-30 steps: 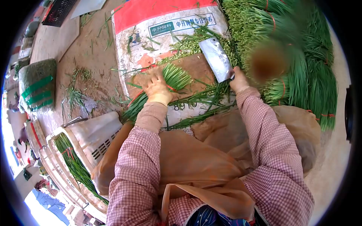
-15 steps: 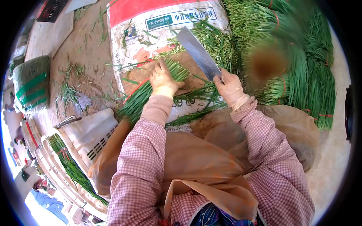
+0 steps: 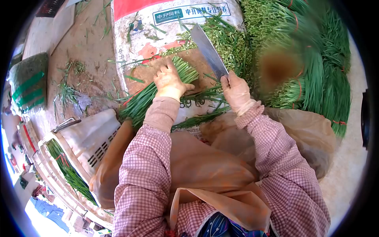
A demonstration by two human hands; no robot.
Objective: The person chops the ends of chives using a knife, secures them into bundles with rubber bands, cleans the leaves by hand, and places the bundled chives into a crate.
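Note:
My left hand point(image 3: 169, 81) lies over a bundle of green stalks point(image 3: 184, 70), fingers wrapped round it and pressing it on a brown board point(image 3: 202, 63). The cut ends point up and to the right, and the leaves trail down to the lower left with a red band round them. My right hand point(image 3: 237, 93) grips the handle end of a wide metal cleaver point(image 3: 209, 51). Its blade points up and to the left, just right of the bundle. The board rests on a printed white and red sack point(image 3: 138, 43).
Banded green bundles point(image 3: 323, 75) are piled at the right. Chopped stalk pieces point(image 3: 233, 47) lie beyond the board. A white crate point(image 3: 92, 134) with more stalks point(image 3: 69, 170) stands lower left, and a wrapped bale point(image 3: 29, 83) sits at the far left.
The cleaver has swung from right of the board to a steeper blade angle beside the bundle, with my right hand moving left. My left hand has shifted slightly on the bundle, which now lies more upright.

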